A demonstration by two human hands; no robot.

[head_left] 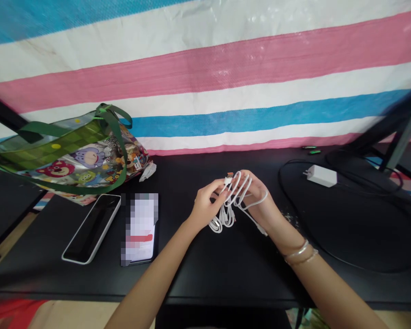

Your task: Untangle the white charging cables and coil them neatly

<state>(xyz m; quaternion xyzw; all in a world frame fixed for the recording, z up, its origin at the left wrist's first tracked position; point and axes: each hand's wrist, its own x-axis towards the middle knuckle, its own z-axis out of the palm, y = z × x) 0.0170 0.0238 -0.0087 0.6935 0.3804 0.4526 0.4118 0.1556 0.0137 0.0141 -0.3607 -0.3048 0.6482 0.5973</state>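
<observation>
Cable (226, 215), glossy white, coils between left hand (205, 205) and right hand (256, 198).

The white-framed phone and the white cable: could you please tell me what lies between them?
In the head view, another phone with a pixelated screen.

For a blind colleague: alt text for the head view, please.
A left hand pinches a white USB cable looped over the right hand above a black desk, near a white-cased phone, a pixelated phone and a cartoon tote bag.
</observation>
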